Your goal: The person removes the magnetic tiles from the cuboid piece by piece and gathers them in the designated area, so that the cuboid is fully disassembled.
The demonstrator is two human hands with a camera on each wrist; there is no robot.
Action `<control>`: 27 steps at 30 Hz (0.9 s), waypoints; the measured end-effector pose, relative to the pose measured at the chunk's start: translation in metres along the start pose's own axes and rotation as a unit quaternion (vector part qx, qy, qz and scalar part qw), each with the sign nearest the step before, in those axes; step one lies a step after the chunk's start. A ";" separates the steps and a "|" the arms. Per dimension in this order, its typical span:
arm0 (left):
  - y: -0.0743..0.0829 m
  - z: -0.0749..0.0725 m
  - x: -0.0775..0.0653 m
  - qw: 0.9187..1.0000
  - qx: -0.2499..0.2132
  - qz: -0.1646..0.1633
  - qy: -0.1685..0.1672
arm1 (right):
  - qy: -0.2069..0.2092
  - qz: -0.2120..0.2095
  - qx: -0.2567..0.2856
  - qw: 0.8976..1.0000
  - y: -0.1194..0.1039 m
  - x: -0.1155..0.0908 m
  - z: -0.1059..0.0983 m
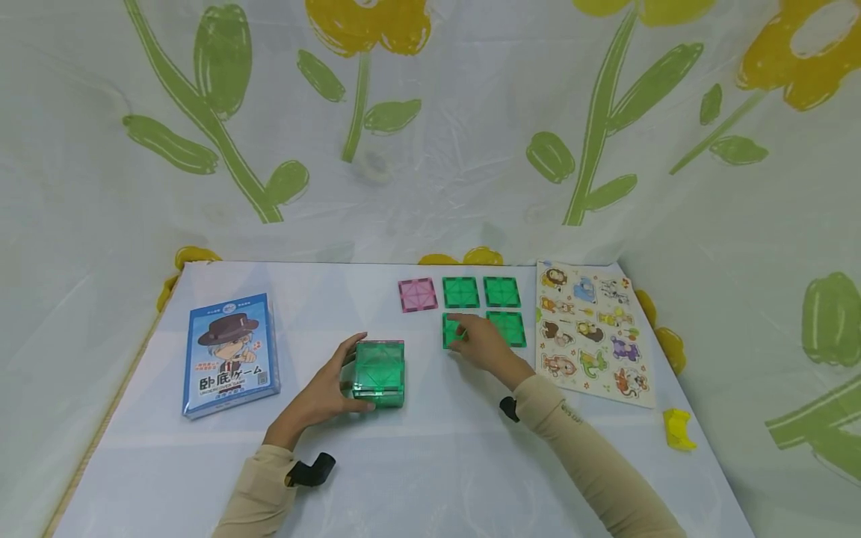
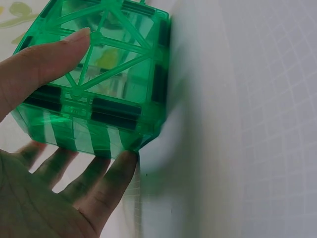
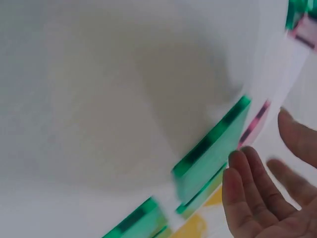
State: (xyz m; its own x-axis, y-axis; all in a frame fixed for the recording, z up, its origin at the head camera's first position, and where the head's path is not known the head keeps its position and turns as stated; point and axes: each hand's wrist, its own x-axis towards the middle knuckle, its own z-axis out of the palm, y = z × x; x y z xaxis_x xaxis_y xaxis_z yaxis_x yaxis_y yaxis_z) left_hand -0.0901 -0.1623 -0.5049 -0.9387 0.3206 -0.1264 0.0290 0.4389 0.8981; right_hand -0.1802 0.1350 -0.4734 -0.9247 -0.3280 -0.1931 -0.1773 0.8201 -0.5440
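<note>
My left hand [image 1: 321, 390] grips a box of green see-through magnetic tiles [image 1: 380, 373]. In the left wrist view the thumb lies on one green face [image 2: 116, 62], and the fingers touch another side. A pink edge shows at the box's back in the head view. Over the front left green tile [image 1: 452, 341] hovers my right hand [image 1: 494, 350]. Seen from the right wrist, its thumb and fingers stand apart beside the green tile [image 3: 213, 148], holding nothing. Three more green tiles [image 1: 460, 292] and a pink tile [image 1: 418, 295] lie flat around it.
A blue boxed card game [image 1: 230, 355] lies at the table's left. To the right is a sheet of animal stickers [image 1: 593, 334], with a small yellow piece [image 1: 679, 430] near the right edge. Flower-printed sheeting [image 1: 457, 187] surrounds the white table [image 1: 430, 478].
</note>
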 end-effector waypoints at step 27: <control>-0.004 -0.002 0.000 1.000 0.017 0.005 -0.007 | 0.014 -0.415 -0.252 0.874 -0.059 -0.021 0.049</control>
State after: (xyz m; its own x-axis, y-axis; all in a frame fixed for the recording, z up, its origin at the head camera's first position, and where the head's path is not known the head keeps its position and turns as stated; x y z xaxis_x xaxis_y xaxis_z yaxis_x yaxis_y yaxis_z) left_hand -0.0910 -0.1654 -0.5078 -0.9338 0.3357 -0.1239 0.0496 0.4642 0.8843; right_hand -0.1341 0.0704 -0.4776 -0.4135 -0.9024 0.1212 -0.9105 0.4094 -0.0581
